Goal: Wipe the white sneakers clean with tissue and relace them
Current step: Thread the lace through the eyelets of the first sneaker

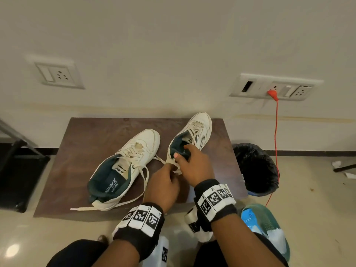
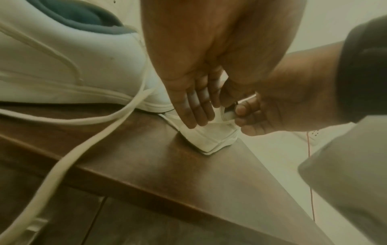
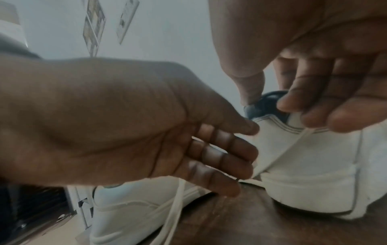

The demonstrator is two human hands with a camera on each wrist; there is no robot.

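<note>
Both hands at right sneaker [image 1: 194,130] heel: right hand [image 1: 194,166] grips collar; left hand [image 1: 163,185] grip unclear.

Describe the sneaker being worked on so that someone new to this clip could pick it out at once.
Start at the brown board on the floor by the wall; two white sneakers lie on it. The one meant is the right-hand sneaker, nearest the black bin. Unlike its neighbour, both hands are at its heel, the right hand gripping the collar.
</note>
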